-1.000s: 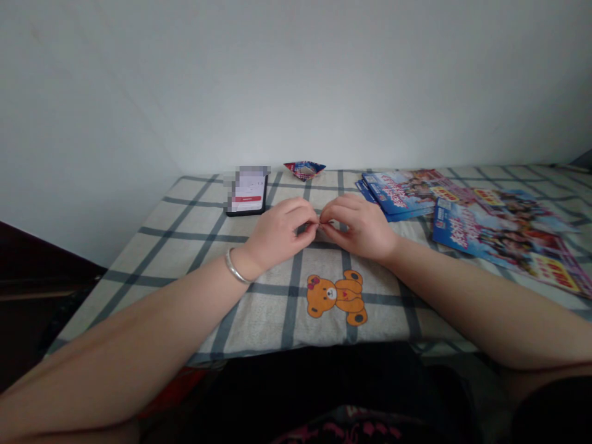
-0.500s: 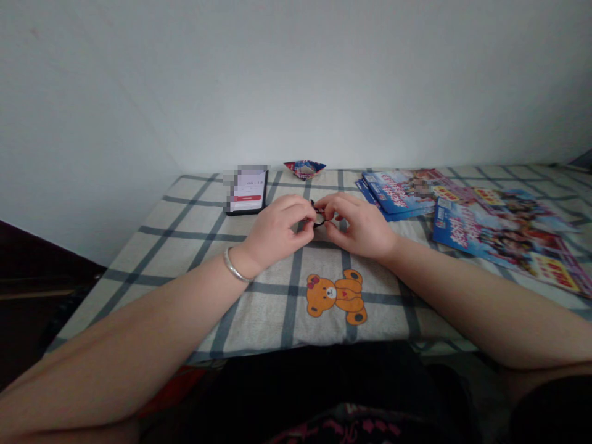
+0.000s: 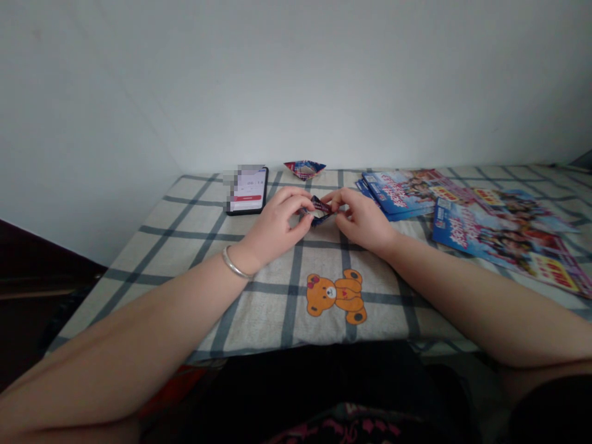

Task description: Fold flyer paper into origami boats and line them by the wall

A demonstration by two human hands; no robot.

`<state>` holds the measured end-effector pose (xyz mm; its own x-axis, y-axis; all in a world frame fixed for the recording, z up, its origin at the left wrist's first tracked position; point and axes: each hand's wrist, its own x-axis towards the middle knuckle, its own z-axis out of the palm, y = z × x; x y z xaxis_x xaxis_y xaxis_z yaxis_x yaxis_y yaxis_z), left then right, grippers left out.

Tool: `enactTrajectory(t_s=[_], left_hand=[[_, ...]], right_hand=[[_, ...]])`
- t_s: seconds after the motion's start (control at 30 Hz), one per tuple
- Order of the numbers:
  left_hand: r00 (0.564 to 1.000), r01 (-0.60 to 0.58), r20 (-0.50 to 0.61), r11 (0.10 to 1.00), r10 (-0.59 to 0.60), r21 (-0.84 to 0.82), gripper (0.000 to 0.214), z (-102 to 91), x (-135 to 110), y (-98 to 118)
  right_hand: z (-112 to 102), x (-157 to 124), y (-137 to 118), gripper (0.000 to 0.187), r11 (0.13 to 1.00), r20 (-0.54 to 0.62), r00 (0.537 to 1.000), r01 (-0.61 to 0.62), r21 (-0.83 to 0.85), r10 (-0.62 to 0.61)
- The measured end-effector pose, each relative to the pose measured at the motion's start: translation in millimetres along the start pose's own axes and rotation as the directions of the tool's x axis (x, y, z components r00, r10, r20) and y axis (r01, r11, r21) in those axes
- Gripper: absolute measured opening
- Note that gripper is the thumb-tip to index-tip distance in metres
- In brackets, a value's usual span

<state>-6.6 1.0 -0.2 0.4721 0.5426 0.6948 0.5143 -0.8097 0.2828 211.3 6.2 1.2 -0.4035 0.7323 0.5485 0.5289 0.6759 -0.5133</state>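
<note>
Between my two hands is a small folded paper boat (image 3: 322,207), dark blue and red with a pale hollow in its middle. My left hand (image 3: 283,217), with a silver bangle at the wrist, pinches its left end between thumb and fingers. My right hand (image 3: 358,217) grips the right end, also with thumb and fingertips. Both ends of the paper are partly hidden by the fingers. Just beyond my hands, near the wall, stands another folded paper boat (image 3: 305,168) in the same red and blue print.
A phone (image 3: 248,192) with a lit screen lies at the left, partly pixelated. Printed flyers (image 3: 400,192) are stacked at the right, with another flyer (image 3: 504,240) nearer me. The checked tablecloth (image 3: 259,314) bears a bear picture (image 3: 337,297). A white wall (image 3: 296,80) borders the far edge.
My hands have moved slightly apart at the fingertips, and more of the paper boat's printed side and hollow shows between them. The phone, flyers and far boat have stayed put.
</note>
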Motion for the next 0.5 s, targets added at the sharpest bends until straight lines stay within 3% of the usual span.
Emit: enactTrajectory(t_s=[0.13,0.33,0.5], left_hand=[[0.998,0.057,0.006,0.998,-0.057,-0.006,0.005,1.1,-0.1,-2.6],[0.986,0.167,0.017,0.982,-0.166,-0.085,0.002,2.9,-2.0,-8.4],[0.984,0.177,0.03,0.977,-0.174,-0.116,0.008,5.9,-2.4,-16.8]], right_hand=[[-2.1,0.5,-1.6,0.007,0.997,0.0,1.0,-0.023,-0.073,0.024],[-3.0,2.1,2.4,0.017,0.96,-0.018,0.992,-0.128,-0.248,0.127],[-3.3,4.9,8.4,0.013,0.948,-0.044,0.984,-0.18,-0.262,0.175]])
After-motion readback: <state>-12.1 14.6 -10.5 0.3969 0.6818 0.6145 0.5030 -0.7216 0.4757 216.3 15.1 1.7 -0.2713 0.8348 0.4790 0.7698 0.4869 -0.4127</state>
